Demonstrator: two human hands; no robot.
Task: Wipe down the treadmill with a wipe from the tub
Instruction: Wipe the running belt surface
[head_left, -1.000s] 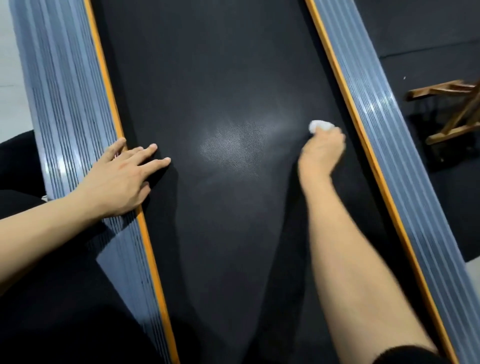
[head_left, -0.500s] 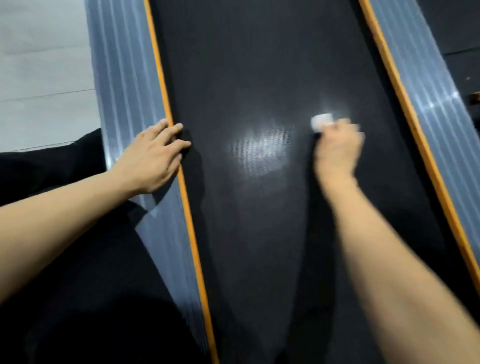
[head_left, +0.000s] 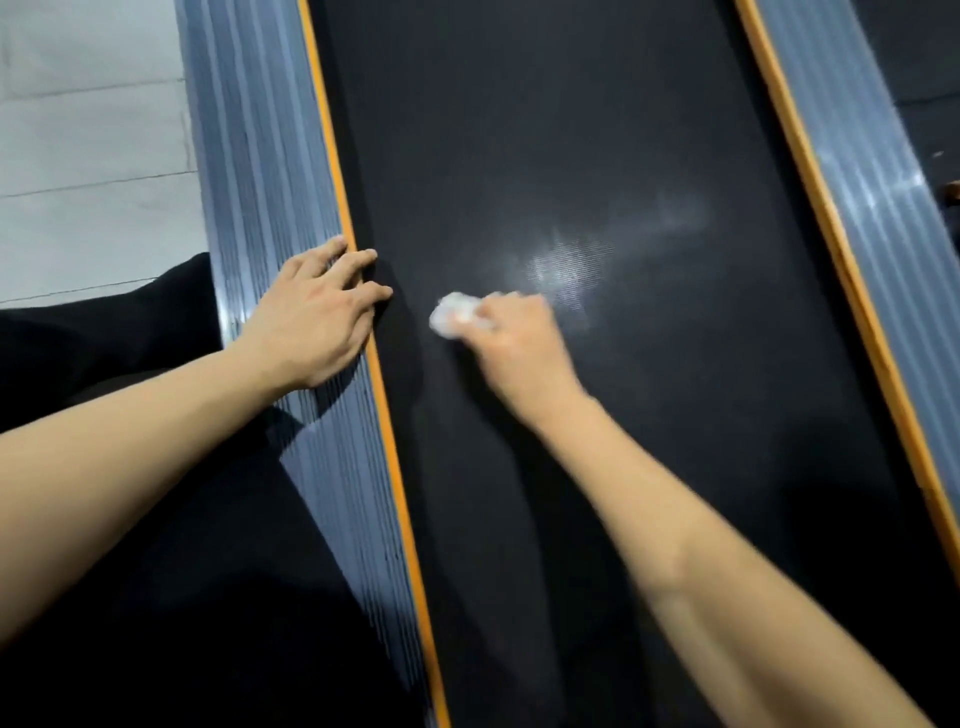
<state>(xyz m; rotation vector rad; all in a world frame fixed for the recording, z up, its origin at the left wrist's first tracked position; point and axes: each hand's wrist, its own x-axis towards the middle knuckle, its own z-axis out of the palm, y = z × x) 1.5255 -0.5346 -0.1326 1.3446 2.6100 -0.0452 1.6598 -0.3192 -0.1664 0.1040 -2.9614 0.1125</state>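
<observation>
The treadmill has a wide black belt (head_left: 519, 156) that runs up the middle of the picture. On each side of the belt there is a thin orange strip, and next to that a grey rail with long grooves. The left rail (head_left: 260, 156) is near the pale floor (head_left: 88, 130). The right rail (head_left: 852, 156) runs along the other side.

The right hand (head_left: 514, 348) is on the belt, a bit left of the middle. Its fingers are curled around a small white wipe (head_left: 454, 314). The wipe is scrunched up into a ball and sticks out on the left of the fingers. It looks pressed down on the belt. The hand and wipe are a little blurry.

Just to the right of the hand there is a shiny patch (head_left: 566, 265) on the belt. A faint pale streak goes from it toward the right rail.

The left hand (head_left: 317, 317) holds nothing. It rests flat on the left rail with its fingers spread out. The fingertips reach over the orange strip and touch the edge of the belt. The two hands are near each other but do not touch.

Something black (head_left: 130, 519), maybe the person's clothes, fills the bottom left corner.
</observation>
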